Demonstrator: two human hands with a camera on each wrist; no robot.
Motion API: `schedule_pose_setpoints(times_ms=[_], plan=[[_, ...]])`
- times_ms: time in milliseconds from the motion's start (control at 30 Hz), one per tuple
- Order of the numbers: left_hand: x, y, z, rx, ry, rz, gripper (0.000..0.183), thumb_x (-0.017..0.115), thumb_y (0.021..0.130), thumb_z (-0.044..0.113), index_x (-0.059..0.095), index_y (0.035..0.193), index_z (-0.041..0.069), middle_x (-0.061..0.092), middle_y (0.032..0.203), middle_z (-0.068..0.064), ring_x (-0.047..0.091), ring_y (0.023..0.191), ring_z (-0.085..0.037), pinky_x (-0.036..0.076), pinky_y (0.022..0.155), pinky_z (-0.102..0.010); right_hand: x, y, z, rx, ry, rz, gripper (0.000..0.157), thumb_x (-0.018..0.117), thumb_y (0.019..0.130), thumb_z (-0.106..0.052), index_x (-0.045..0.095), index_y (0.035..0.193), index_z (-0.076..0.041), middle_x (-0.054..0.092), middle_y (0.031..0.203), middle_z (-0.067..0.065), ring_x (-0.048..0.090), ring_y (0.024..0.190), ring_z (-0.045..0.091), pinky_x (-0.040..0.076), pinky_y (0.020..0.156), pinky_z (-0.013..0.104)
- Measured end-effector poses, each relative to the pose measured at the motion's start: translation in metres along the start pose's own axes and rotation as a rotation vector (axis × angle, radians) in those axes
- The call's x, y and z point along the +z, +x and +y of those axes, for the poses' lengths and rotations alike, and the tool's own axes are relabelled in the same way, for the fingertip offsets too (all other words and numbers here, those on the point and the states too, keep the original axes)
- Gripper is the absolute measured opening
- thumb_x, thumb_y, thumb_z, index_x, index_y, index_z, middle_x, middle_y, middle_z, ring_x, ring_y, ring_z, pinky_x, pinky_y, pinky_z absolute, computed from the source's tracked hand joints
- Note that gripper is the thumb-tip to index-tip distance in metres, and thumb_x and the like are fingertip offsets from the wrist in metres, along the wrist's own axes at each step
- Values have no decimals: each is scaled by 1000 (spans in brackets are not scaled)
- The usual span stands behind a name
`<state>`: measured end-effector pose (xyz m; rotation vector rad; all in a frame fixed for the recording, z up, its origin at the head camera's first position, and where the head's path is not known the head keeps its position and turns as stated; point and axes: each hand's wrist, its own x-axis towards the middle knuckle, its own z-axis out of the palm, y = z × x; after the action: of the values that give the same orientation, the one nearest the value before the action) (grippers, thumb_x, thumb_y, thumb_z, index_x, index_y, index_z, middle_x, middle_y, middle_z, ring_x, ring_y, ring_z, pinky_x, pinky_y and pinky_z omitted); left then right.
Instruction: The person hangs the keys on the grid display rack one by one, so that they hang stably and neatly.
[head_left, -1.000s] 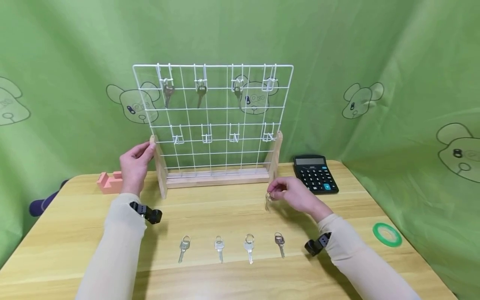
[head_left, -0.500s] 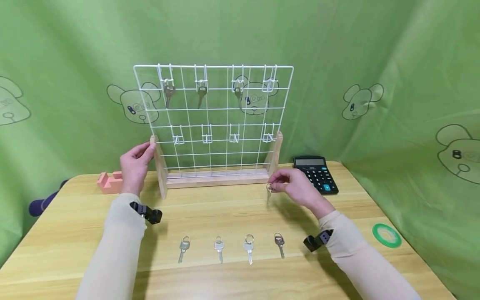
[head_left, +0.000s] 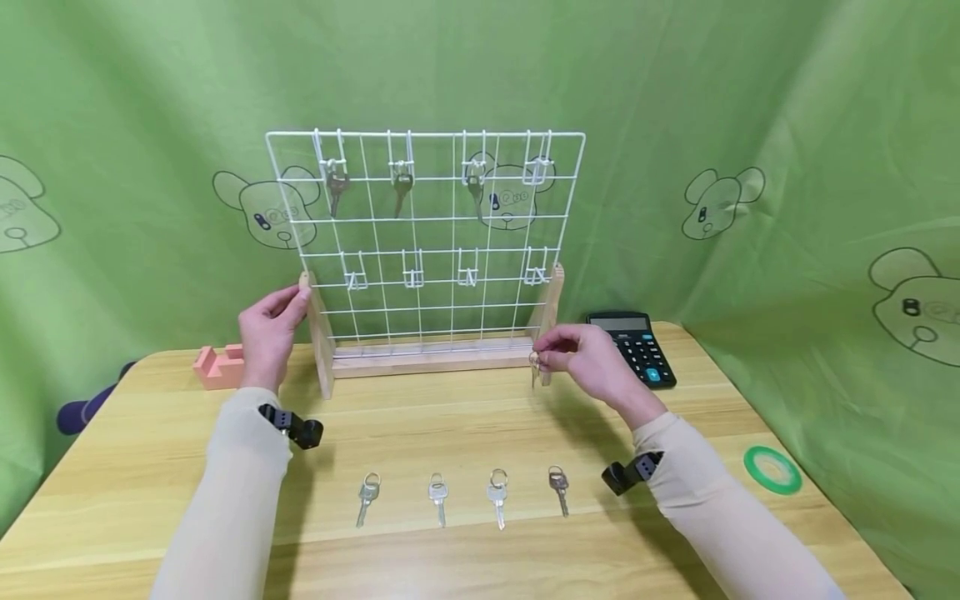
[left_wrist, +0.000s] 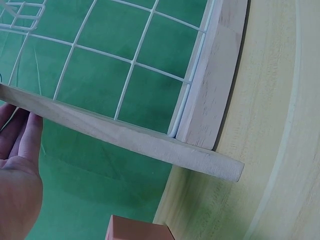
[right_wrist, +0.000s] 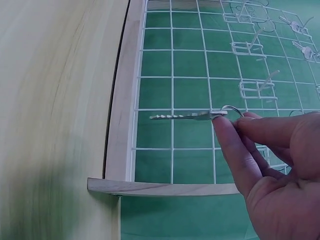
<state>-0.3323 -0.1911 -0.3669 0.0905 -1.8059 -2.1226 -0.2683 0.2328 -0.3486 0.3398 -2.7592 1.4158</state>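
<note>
A white wire grid rack (head_left: 435, 218) with wooden side posts stands at the back of the table. Three keys, one of them a key (head_left: 402, 185) on the second hook, hang from its top row; the top right hook (head_left: 537, 170) and the lower hooks hold none. My left hand (head_left: 270, 329) grips the left post (left_wrist: 125, 137) near its top. Between thumb and fingertips, my right hand (head_left: 592, 358) pinches a key (right_wrist: 185, 116) by its ring, in front of the right post. Several ringed keys, among them a silver key (head_left: 497, 498), lie in a row nearer me.
A black calculator (head_left: 647, 354) lies behind my right hand. Green tape (head_left: 757, 477) rests near the right edge of the wooden table (head_left: 420, 567). At the back left sits a pink block-shaped holder (head_left: 217, 371). A green curtain (head_left: 660, 100) hangs behind everything.
My right hand has risen and moved slightly away from me toward the rack, carrying the key. The left hand has stayed on the post.
</note>
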Motion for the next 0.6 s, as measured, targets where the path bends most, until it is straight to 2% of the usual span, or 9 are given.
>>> schedule_pose_setpoints(times_ms=[267,600], plan=[[-1,0,0,-3,-15,-2,46,78,86,20,63,124,-1,64,124,-16,65,104,-17,53,92,-23,-3,3,-12,-22,-1,35,16,67,91,-2,70,107,-3,68,99,10,63,91,25,56,80,39],[-2,0,1,-19,-25,-13,48,79,85,21,63,125,0,64,125,-16,64,106,-17,53,92,-21,-6,6,-21,-17,34,18,16,67,91,-3,69,107,-2,68,101,12,64,91,26,58,80,37]])
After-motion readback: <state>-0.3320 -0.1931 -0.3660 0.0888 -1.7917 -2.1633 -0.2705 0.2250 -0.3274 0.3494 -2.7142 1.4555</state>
